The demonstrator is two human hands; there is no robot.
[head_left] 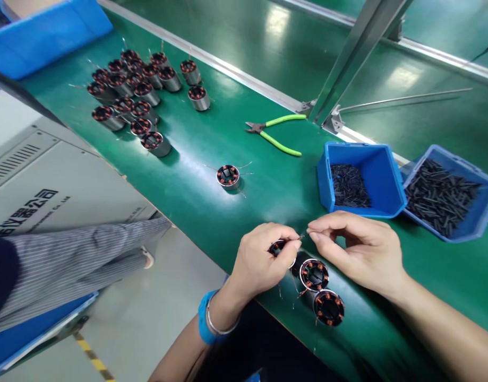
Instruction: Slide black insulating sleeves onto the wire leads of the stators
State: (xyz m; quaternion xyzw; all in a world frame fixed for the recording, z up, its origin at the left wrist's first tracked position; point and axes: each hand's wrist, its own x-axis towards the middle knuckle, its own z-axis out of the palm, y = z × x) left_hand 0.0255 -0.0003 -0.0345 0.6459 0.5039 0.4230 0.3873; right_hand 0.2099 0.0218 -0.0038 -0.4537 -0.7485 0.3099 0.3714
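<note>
My left hand point(263, 259) is closed over a motor stator point(276, 247) with copper windings, which it partly hides. Thumb and forefinger pinch a thin wire lead point(301, 237) that points to the right. Just across from that tip, my right hand point(359, 249) has thumb and forefinger pressed together. Whatever sits between those fingertips is too small to make out. Close below my hands stand a second stator point(314, 275) and a third stator point(328, 307), both upright with loose wire ends hanging at their sides.
One stator point(228, 178) stands alone mid-table; several stators point(146, 93) cluster farther back. Green-handled cutters point(273, 135) lie spread near the metal post point(351, 58). Two blue bins, a left bin point(385, 183) and a right bin point(482, 215), hold short black tubes. A person's striped trousers point(80, 260) show left.
</note>
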